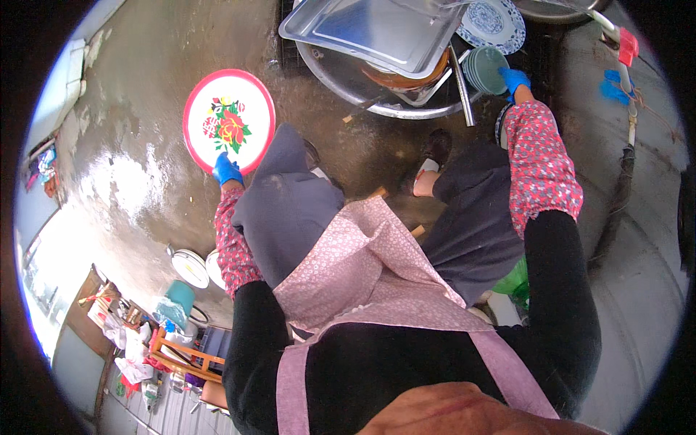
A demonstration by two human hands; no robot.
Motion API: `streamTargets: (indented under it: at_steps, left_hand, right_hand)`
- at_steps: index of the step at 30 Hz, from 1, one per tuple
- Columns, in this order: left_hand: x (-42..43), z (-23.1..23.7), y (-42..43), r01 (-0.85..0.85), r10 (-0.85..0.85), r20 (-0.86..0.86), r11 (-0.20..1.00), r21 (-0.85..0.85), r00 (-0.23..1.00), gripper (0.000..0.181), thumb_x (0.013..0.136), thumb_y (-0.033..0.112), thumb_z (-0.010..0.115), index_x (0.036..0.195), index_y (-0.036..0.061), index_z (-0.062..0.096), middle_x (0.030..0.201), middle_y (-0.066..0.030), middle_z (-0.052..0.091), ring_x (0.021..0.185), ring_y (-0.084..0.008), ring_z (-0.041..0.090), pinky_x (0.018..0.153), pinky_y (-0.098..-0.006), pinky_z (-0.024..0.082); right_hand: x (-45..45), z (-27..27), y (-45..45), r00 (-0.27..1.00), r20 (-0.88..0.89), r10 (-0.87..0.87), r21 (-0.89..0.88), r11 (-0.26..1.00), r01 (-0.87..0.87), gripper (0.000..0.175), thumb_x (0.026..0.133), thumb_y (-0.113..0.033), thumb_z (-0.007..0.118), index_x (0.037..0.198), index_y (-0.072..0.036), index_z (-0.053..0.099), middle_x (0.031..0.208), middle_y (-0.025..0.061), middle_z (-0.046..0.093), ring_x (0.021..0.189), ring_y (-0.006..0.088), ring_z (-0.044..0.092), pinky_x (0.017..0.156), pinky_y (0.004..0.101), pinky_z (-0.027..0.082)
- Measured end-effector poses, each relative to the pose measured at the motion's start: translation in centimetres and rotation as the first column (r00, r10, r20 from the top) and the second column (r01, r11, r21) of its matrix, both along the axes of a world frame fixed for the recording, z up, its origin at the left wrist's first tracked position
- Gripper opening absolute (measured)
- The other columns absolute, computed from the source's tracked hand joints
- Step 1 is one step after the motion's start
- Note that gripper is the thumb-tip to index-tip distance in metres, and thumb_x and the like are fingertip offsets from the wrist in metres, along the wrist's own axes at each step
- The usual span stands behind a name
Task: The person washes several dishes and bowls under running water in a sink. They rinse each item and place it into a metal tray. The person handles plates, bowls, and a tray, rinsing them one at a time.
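My left hand (227, 169), in a blue glove, grips the near edge of a round white basin or tray (201, 128) with a red rim and a printed flower. On the other side, my right hand (515, 84), also gloved in blue, is at the right edge of a tilted stack of green bowls (484, 70). Those bowls rest at the right rim of a large metal basin (348, 95). A rectangular metal tray (375, 38) lies across the basin, over a brown vessel (399, 76) that is partly hidden. Beside the bowls, a metal rod-like handle (462, 89) sticks out over the rim.
A blue-and-white plate (492, 24) sits behind the bowls. At right stands a pipe with a red valve handle (628, 47). White round lids or plates (190, 268), a teal bucket (179, 296) and a wooden chair (185, 356) are at lower left. The concrete floor (136, 98) looks wet.
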State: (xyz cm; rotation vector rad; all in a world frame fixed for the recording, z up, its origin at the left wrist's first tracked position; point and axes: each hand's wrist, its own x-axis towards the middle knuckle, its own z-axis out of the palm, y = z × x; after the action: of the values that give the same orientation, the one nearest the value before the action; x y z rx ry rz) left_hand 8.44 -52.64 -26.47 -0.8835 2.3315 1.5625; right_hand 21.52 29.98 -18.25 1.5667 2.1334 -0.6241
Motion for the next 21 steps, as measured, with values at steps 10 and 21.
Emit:
streamTargets:
  at_steps: [10,21]
  left_hand:
    - [-9.4,27.1,21.0,0.229,-0.133,-0.306,0.924,0.305,0.943,0.031,0.088,0.018,0.058,0.111,-0.0014,0.061,0.110,-0.0144,0.063,0.097,-0.0238,0.063,0.083,-0.0323,0.051]
    - [-3.7,34.7,42.3,0.896,-0.679,-0.585,0.333,0.293,0.443,0.032,0.095,0.021,0.046,0.113,-0.0001,0.061,0.114,-0.0133,0.063,0.104,-0.0230,0.062,0.090,-0.0331,0.049]
  right_hand:
    - [1.5,-2.7,-1.9,0.992,0.018,-0.126,-0.191,0.973,0.127,0.026,0.085,-0.019,0.061,0.102,0.000,0.067,0.096,0.0178,0.068,0.075,0.0308,0.068,0.059,0.0403,0.057]
    - [-2.6,3.9,-7.2,0.950,-0.120,0.289,0.320,0.917,-0.239,0.043,0.089,-0.023,0.045,0.132,-0.024,0.052,0.114,0.0208,0.062,0.087,0.0394,0.066,0.074,0.0465,0.055]
